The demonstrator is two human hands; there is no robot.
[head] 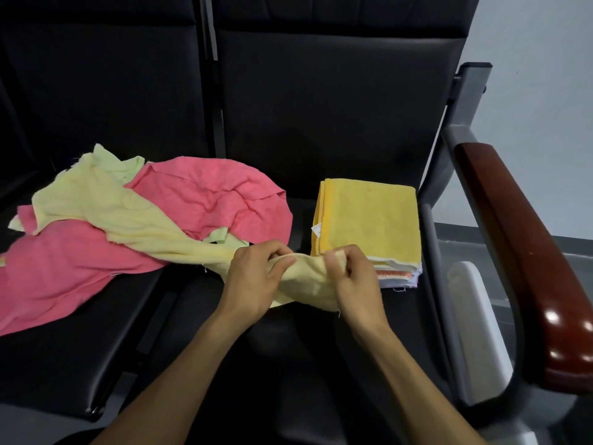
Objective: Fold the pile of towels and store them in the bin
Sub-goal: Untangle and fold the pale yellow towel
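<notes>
Both hands, left hand [253, 274] and right hand [353, 277], pinch the pale yellow towel [128, 220] with curled fingers. Its far end seems tangled under the pink towel [208, 194]; pulling could drag the loose pile off the seat [321, 123].

You face a row of black padded seats [321, 101] with tall backs. At your right, a grey metal frame [462, 101] carries a glossy reddish-brown armrest [526, 252]; behind it stands a pale grey wall [539, 59].
</notes>
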